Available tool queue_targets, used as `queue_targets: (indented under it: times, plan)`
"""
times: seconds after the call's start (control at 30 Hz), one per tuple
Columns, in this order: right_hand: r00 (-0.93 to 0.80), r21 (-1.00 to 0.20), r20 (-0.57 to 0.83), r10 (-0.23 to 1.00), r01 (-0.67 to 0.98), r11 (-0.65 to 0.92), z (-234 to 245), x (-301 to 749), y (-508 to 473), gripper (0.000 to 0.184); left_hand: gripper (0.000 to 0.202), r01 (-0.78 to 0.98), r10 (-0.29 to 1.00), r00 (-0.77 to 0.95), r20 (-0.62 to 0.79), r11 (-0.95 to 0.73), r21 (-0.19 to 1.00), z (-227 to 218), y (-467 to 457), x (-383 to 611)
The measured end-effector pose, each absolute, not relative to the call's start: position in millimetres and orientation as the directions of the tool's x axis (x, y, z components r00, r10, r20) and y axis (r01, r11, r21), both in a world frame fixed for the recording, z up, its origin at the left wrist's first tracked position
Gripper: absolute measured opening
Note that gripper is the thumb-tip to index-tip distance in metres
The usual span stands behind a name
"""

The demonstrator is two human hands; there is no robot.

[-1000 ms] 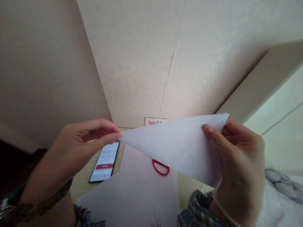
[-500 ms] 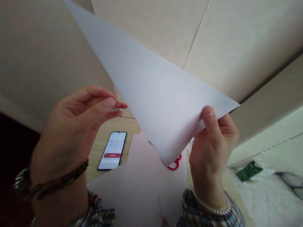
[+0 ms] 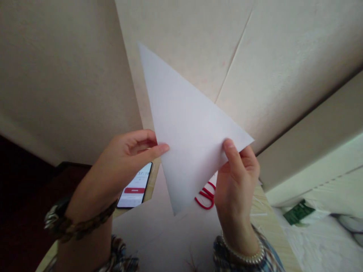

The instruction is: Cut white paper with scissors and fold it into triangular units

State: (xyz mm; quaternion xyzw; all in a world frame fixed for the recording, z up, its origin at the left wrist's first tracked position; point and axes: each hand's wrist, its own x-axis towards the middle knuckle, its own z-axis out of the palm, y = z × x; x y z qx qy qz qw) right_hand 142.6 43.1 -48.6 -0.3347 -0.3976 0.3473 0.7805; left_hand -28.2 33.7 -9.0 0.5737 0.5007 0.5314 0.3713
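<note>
A white triangular piece of paper [image 3: 187, 124] is held up in front of me, above the table. My left hand [image 3: 127, 158] pinches its left edge, thumb on the near face and fingers behind. On the other side, my right hand [image 3: 238, 177] grips the lower right edge near the right corner, its thumb pressed on the front. Below the paper, the red handles of scissors [image 3: 208, 200] show beside my right hand; their blades are hidden. A phone [image 3: 134, 192] with a timer on its screen lies under my left hand, partly covered by it.
A large white sheet [image 3: 170, 234] covers much of the wooden table [image 3: 261, 226]. Pale walls rise close behind it. To the right, a green packet [image 3: 299, 211] and glasses [image 3: 350, 226] rest on a white surface.
My left hand has moved right and taken hold of the paper's left edge. The paper has turned more upright and shifted slightly, with my right hand still gripping it.
</note>
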Motion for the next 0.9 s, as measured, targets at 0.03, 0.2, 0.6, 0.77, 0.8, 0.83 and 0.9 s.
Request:
queue_targets:
  times: [0.03, 0.2, 0.6, 0.77, 0.8, 0.83, 0.9]
  plan:
    - [0.414, -0.800, 0.419, 0.808, -0.253, 0.544, -48, 149, 46, 0.003, 0.013, 0.202, 0.963, -0.101, 0.250, -0.226, 0.953, -10, 34, -29]
    - [0.542, -0.704, 0.623, 0.563, 0.076, 0.706, -30, 180, 46, 0.024, 0.010, 0.634, 0.845, -0.053, 0.532, -0.383, 0.672, -11, 34, -39]
    - [-0.192, -0.511, 0.672, 0.715, 0.579, 0.635, -10, 158, -8, 0.015, 0.024, 0.788, 0.748, 0.288, 0.598, -0.540, 0.296, -15, 21, -12]
    - [-0.255, -0.440, 0.626, 0.737, 0.664, 0.604, -17, 158, 3, 0.010, 0.021, 0.723, 0.614, 0.334, 0.716, -0.654, 0.223, -12, 13, -5]
    - [-0.256, -0.441, 0.626, 0.737, 0.664, 0.604, -16, 159, 3, 0.011, 0.020, 0.716, 0.591, 0.344, 0.729, -0.668, 0.203, -10, 13, -5]
    - [-0.254, -0.441, 0.628, 0.736, 0.663, 0.605, -15, 160, 2, 0.012, 0.018, 0.712, 0.569, 0.356, 0.741, -0.679, 0.179, -9, 13, -5]
    - [-0.250, -0.442, 0.628, 0.737, 0.665, 0.602, -13, 162, -1, 0.011, 0.014, 0.715, 0.537, 0.378, 0.754, -0.686, 0.131, -7, 12, -6]
